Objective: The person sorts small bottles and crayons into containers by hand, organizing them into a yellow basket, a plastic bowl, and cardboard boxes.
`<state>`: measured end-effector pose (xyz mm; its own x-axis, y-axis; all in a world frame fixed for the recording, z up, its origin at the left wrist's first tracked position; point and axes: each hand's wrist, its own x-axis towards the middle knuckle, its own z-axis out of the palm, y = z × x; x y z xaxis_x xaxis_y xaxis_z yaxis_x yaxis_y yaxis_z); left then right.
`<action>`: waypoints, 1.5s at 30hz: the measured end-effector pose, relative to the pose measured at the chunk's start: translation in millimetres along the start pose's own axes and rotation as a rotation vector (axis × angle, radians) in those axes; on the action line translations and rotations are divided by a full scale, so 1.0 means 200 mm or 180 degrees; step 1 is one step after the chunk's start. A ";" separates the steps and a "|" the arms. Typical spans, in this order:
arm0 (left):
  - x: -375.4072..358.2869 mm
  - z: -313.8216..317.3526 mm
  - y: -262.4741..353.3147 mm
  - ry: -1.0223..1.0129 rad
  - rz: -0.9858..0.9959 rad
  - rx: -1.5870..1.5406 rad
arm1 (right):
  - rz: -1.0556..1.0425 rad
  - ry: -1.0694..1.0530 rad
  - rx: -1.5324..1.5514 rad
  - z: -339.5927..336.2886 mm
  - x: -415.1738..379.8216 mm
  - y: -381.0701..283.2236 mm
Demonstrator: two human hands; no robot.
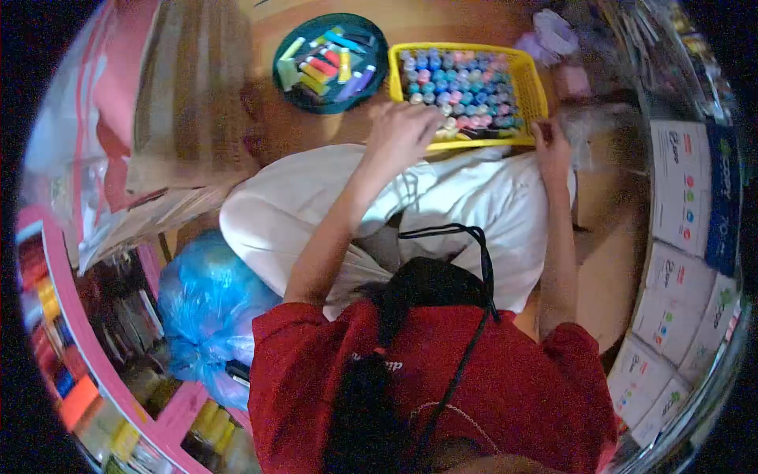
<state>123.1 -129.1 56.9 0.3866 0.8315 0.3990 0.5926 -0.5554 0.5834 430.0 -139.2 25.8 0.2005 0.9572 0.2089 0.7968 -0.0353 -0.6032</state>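
Observation:
A yellow plastic basket (540, 91) stands on the floor before my crossed legs, packed with small upright bottle-like items (466, 87) topped in blue, teal, pink and white. My left hand (407, 130) is over the basket's near left corner. Its fingers curl down at the nearest row, and what lies between them is hidden. At the near right corner my right hand (550, 138) has its fingers closed on the basket's rim. Left of the basket sits a round dark green tray (282, 79) with several loose, brightly coloured tubes or markers (328, 63); no hand touches it.
A knotted blue plastic bag (209, 292) rests by my left knee, beside a pink-framed shelf (95, 340) of packed goods. Cardboard (189, 95) stands at the upper left. White printed boxes (679, 186) are stacked along the right. A lilac object (555, 33) lies beyond the basket.

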 end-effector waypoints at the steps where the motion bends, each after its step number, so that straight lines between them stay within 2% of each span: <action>1: 0.02 -0.04 -0.08 0.0095 -0.0186 -0.0049 | -0.0099 0.0244 0.0113 -0.02 -0.01 -0.03; 3: 0.05 -0.13 -0.24 0.0515 -0.0634 0.0176 | -0.0093 0.0454 0.0072 -0.01 -0.01 -0.04; 4: 0.07 -0.15 -0.36 0.0394 -0.1188 0.0174 | -0.0079 0.0572 0.0048 -0.01 -0.01 -0.05; 5: 0.05 -0.19 -0.45 0.0636 -0.0971 0.0488 | -0.0051 0.0544 -0.0031 -0.01 -0.01 -0.06; 6: 0.09 -0.24 -0.52 0.0173 -0.1692 0.0989 | -0.0030 0.0520 -0.0117 -0.01 -0.01 -0.07; 9: 0.16 -0.23 -0.78 -0.0003 -0.1698 0.1557 | -0.0013 0.0445 -0.0069 0.00 0.00 -0.06; 12: 0.24 -0.10 -0.91 -0.0319 -0.0530 0.3129 | 0.0193 0.0384 0.0059 -0.01 0.00 -0.09; 15: 0.30 -0.01 -1.07 0.0153 0.0515 0.3636 | 0.0152 0.0455 0.0128 0.02 0.01 -0.04; 16: 0.33 0.01 -1.10 -0.0170 0.0178 0.3608 | 0.0085 0.0503 0.0141 0.02 0.01 -0.02; 19: 0.37 0.01 -1.15 -0.0371 0.0019 0.3721 | 0.0310 0.0409 0.0282 0.04 0.02 0.01; 20: 0.37 0.03 -1.24 -0.0168 0.0307 0.3776 | 0.0268 0.0400 0.0256 0.04 0.02 0.03; 23: 0.36 -0.04 -1.18 0.0045 0.0553 0.3800 | 0.0259 0.0364 0.0299 0.04 0.02 0.01; 24: 0.36 -0.04 -1.22 -0.0277 0.0242 0.3684 | 0.0324 0.0351 0.0361 0.03 0.02 -0.02; 27: 0.32 -0.06 -1.24 -0.0217 -0.0380 0.3259 | 0.0270 0.0391 0.0380 0.02 0.02 -0.02; 30: 0.29 -0.08 -0.97 0.0650 -0.1426 0.1917 | -0.0002 0.0562 0.0281 0.03 0.02 0.01; 31: 0.27 -0.08 -0.83 0.0705 -0.1541 0.1371 | -0.0103 0.0629 0.0250 0.04 0.02 0.01; 33: 0.21 -0.04 -0.52 0.0811 -0.1743 0.0277 | 0.0042 0.0282 0.0336 0.00 0.01 -0.09; 35: 0.11 0.07 -0.37 0.0861 -0.0338 -0.0114 | 0.0045 -0.0058 0.0681 -0.05 -0.03 -0.23; 37: 0.05 0.11 -0.07 0.0557 -0.0272 -0.0131 | -0.0117 -0.0377 0.1281 -0.06 -0.09 -0.36; 39: 0.01 0.16 0.11 0.0263 -0.0387 -0.0867 | -0.0444 -0.0555 0.1096 -0.06 -0.15 -0.45; 42: 0.01 0.19 0.22 0.0125 0.0220 -0.0558 | -0.0707 -0.0645 0.1111 -0.04 -0.19 -0.50; 43: 0.00 0.20 0.22 0.0190 0.0186 -0.0597 | -0.0760 -0.0647 0.1174 -0.04 -0.20 -0.50; 45: 0.00 0.22 0.23 0.0316 0.0125 -0.0680 | -0.0425 -0.0806 0.1451 -0.02 -0.21 -0.47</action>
<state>181.7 -154.0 51.7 0.3288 0.8099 0.4858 0.4113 -0.5858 0.6983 349.1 -177.0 75.6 -0.0741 0.9861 0.1484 0.4666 0.1658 -0.8688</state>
